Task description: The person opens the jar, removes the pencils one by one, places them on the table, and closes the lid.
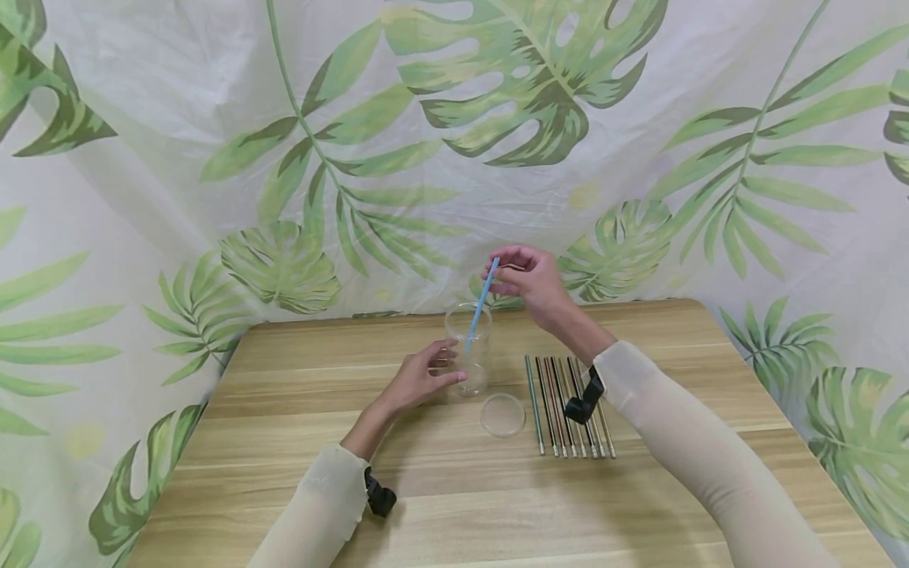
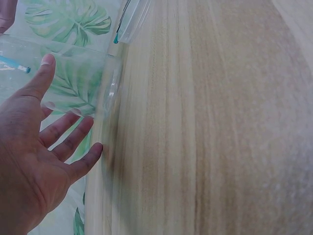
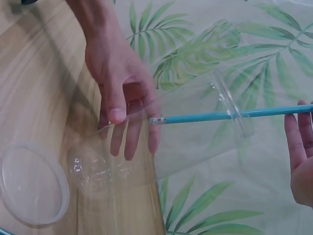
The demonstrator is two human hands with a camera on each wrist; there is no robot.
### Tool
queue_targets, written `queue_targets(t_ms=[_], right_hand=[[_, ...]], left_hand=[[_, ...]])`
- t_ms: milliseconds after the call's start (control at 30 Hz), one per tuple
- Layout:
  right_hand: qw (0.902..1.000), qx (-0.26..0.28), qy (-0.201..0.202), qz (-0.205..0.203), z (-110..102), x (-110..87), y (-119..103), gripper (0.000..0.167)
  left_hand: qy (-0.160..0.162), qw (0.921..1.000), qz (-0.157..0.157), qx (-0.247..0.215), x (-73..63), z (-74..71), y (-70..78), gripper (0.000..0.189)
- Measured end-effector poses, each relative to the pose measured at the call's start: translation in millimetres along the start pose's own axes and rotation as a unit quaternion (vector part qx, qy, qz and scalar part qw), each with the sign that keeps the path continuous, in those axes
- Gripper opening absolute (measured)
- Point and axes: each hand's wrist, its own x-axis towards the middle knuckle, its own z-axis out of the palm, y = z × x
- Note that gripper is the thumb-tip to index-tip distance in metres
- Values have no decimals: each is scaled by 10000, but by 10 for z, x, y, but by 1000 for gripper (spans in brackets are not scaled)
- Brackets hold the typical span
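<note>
A clear plastic jar (image 1: pixel 486 355) stands upright and uncovered near the table's back edge. My right hand (image 1: pixel 533 280) is above it, pinching a light-blue pencil (image 1: pixel 483 300) near its upper end. The pencil slants down through the jar's mouth, and its metal-banded eraser end (image 3: pixel 158 121) hangs inside, above the bottom. At the jar's left side is my left hand (image 1: pixel 419 379), fingers (image 2: pixel 73 139) spread and relaxed, thumb and fingertips close against the wall. Whether they touch it is hard to tell.
A clear round lid (image 1: pixel 503 415) lies flat just in front of the jar. To its right several pencils lie side by side in a row, a teal pencil (image 1: pixel 534 404) at its left end. A leaf-print cloth (image 1: pixel 398 197) hangs behind the wooden table (image 1: pixel 284 442).
</note>
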Motion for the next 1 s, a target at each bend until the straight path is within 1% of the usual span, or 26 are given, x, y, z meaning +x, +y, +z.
queue_targets(t_ms=[133, 333, 533, 700, 1000], right_hand=[[9994, 300, 174, 53, -31, 2, -38, 19], [9970, 697, 317, 121, -80, -7, -98, 22], [9916, 1193, 466, 163, -111, -19, -156, 29], [9865, 1564, 480, 115, -144, -21, -202, 31], [9803, 1895, 564, -65, -223, -19, -295, 30]], left_hand=[[24, 10000, -22, -18, -6, -2, 3, 70], [25, 10000, -15, -35, -4, -2, -5, 69], [4, 10000, -12, -19, 0, 0, -18, 70], [-1, 10000, -13, -38, -2, -1, -16, 70], [-1, 10000, -26, -27, -4, -1, -3, 69]])
